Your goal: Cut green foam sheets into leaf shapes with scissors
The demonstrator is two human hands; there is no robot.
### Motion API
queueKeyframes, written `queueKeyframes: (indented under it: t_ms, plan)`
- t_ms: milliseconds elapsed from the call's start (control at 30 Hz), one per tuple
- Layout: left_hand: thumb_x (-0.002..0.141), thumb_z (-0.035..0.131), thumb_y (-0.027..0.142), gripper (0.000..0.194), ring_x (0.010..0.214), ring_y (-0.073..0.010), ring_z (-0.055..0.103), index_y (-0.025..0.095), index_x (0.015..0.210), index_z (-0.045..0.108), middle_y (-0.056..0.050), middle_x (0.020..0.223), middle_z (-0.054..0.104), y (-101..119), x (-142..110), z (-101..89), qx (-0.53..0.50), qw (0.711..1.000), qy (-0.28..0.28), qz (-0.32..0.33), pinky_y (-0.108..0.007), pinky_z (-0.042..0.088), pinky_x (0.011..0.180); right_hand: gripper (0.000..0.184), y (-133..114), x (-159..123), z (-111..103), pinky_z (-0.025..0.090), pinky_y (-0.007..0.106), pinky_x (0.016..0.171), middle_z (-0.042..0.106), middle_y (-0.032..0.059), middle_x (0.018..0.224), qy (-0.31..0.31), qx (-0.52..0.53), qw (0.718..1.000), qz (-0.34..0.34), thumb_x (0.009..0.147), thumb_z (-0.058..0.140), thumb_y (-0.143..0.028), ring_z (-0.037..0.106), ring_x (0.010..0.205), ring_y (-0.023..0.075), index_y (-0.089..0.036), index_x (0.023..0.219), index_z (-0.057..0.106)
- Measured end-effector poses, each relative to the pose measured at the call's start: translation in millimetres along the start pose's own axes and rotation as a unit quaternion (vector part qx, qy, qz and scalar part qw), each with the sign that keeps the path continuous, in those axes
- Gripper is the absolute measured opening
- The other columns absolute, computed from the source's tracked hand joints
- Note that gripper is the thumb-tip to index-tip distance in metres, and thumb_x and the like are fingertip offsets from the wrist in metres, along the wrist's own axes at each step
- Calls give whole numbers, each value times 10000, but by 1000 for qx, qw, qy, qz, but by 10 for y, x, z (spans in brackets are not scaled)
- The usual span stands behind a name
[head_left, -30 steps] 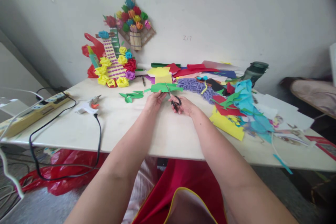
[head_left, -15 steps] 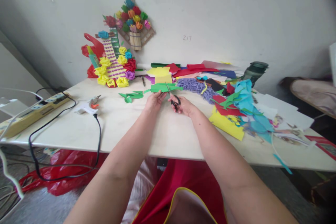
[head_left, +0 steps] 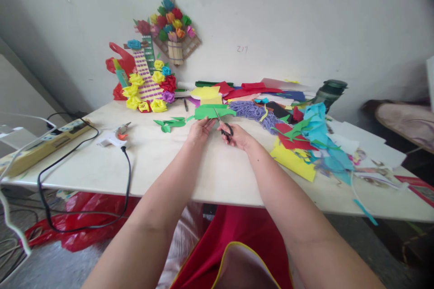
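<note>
My left hand (head_left: 200,130) pinches the lower edge of a strip of green paper (head_left: 205,112) on the table. In my right hand (head_left: 240,137) is a pair of scissors (head_left: 227,131) with black handles, my fingers closed around the loops. The scissor blades point up and left over the green paper, right of my left fingertips; whether they are cutting into it I cannot tell. Several cut green paper leaves (head_left: 169,123) lie left of the strip.
Behind the strip are coloured papers (head_left: 206,95) and purple yarn (head_left: 252,110). Paper scraps (head_left: 294,160) and a dark bottle (head_left: 328,92) are right. A glue gun (head_left: 113,139), its black cord, a power strip (head_left: 44,146) and paper flowers (head_left: 158,76) stand left.
Almost nothing differs. Both hands, the scissors and the green paper stay in the same place, with only a slight shift of the whole view.
</note>
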State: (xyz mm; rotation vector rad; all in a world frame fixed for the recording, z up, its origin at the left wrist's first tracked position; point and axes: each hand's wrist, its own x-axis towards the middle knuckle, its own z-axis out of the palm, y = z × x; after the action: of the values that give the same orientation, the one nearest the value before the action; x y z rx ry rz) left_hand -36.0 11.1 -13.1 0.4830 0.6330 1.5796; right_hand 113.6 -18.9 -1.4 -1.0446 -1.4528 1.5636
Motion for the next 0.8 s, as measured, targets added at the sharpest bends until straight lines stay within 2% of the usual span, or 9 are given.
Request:
queueKeyframes:
  t_ms: [233, 400, 600, 800]
  plan:
    - [775, 514, 17, 132, 832, -190, 676, 126, 749, 583, -66, 695, 670, 16, 3, -2, -3, 1000, 15, -8, -353, 525, 867, 372, -36, -28, 23, 219, 142, 264, 486, -52, 478, -1, -8, 1000, 12, 834, 543, -511, 435, 338, 48, -140, 868, 542]
    - [769, 536, 23, 127, 775, -173, 675, 117, 695, 578, -76, 700, 657, 14, 14, -7, -5, 1000, 22, -13, -309, 533, 826, 342, -46, -30, 32, 217, 141, 262, 484, -52, 476, 5, -14, 1000, 9, 849, 540, -477, 427, 332, 44, -136, 863, 546]
    - [767, 538, 26, 129, 775, -166, 667, 125, 697, 581, -65, 703, 651, 23, 4, -2, -7, 999, 30, -15, -304, 529, 824, 294, -40, -30, 35, 212, 140, 264, 480, -56, 474, 4, -19, 1000, 4, 858, 543, -430, 423, 330, 42, -136, 863, 549]
    - [777, 522, 34, 135, 681, -136, 651, 129, 691, 564, -51, 688, 647, 32, -1, -6, -6, 999, 33, -6, -288, 536, 774, 271, -43, -35, 23, 201, 141, 264, 481, -56, 469, -5, -32, 999, 10, 874, 521, -404, 419, 322, 42, -135, 856, 548]
